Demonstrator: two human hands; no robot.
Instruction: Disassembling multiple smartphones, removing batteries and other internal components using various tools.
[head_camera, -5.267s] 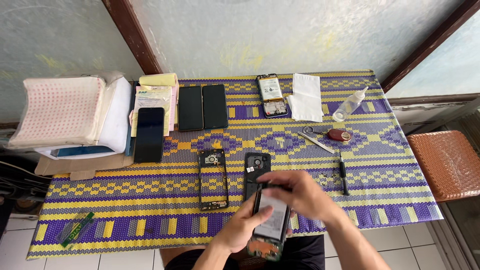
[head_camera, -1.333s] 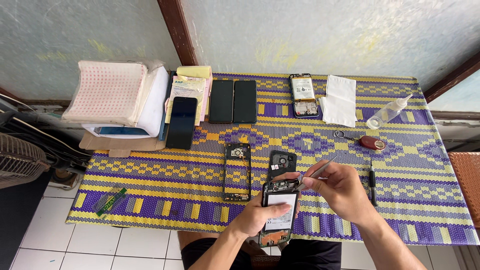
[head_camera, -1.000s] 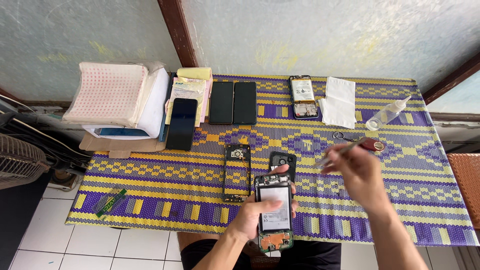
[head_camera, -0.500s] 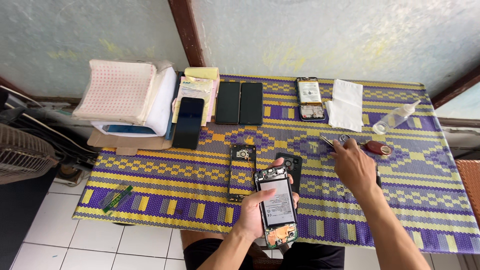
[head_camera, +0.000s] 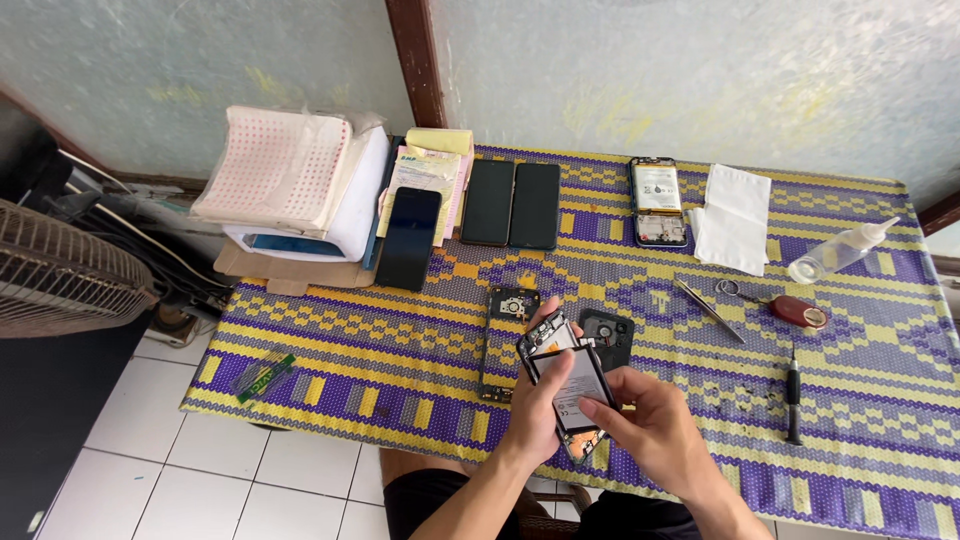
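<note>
So, big stuff first: table (head_camera: 330, 345) with a purple-and-yellow woven mat, tiled floor below, a fan (head_camera: 60, 280) at the left edge. On the table's far left sits a stack (head_camera: 300, 190) of white foam sheets and papers on cardboard. Next to it lies a dark phone (head_camera: 408, 238), then two more black slabs (head_camera: 512, 203) side by side. Further right an opened phone (head_camera: 658, 202) lies face down with battery showing, and a white cloth (head_camera: 733, 218) is just beside it.

Work piece: opened phone body (head_camera: 566, 385), back off, white battery visible, held tilted above the table's near edge. Left hand (head_camera: 535, 415) cradles it from below, fingers wrapped around its left edge, gripping it. Right hand (head_camera: 655, 430) is on the lower right side, fingers closed against the body; whether it pinches a small part, can't tell.

State of work, judged: phone is already stripped down. A mid-frame (head_camera: 507, 340) lies on the mat just left of it and a black camera-cover piece (head_camera: 607, 335) just behind. Internals still in.

Tools all lie loose, well apart from the hands: tweezers (head_camera: 708, 310), a red-handled tool (head_camera: 795, 310), a small screwdriver (head_camera: 793, 395).

Containers: only a clear squeeze bottle (head_camera: 840, 255) on its side, contents not readable. Green strip (head_camera: 262, 377) at the near left edge.
</note>
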